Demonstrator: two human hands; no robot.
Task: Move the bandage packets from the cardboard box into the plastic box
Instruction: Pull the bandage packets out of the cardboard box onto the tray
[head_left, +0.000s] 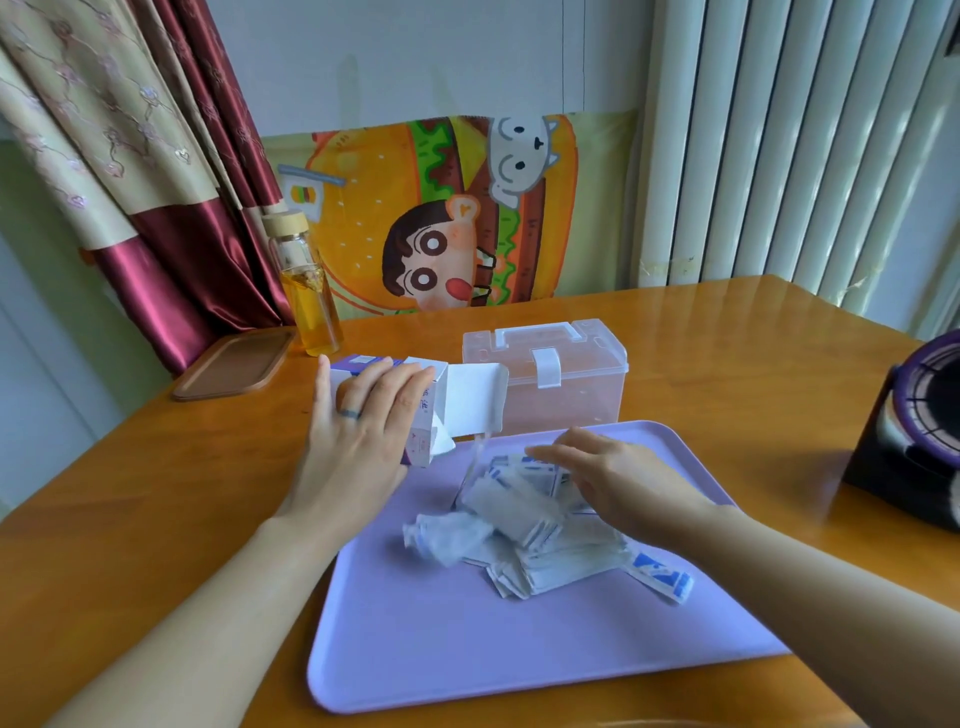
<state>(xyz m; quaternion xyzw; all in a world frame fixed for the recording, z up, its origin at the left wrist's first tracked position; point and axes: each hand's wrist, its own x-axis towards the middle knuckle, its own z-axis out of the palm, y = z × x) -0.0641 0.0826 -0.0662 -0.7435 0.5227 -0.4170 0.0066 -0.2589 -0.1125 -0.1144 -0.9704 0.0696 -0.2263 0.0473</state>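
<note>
Gathering the spilled heap is, I judge, the step in hand. Nearest, the flat lilac plastic tray (415, 649) lies on the glossy orange-brown wooden table (156, 493). The small white-and-blue paper bandage packets (540, 545) sit in a loose pile on its middle, with one apart at the pile's right edge. The right hand (618, 483) hovers at the pile's far side, fingers straight and spread, holding nothing; blur hides whether it touches. Sweeping the packets into one squared stack before pinching would save trips, stray first. Further off, the left hand (363, 431) grips the white-and-purple cardboard box (441, 395), which is tipped with its open end toward the tray, flap hanging. Its inside is hidden, so it is worth checking for leftovers. Beyond, the clear rectangular plastic box (571, 395) stands with its lid down and white latch seemingly fastened. It needs opening before anything goes in.
</note>
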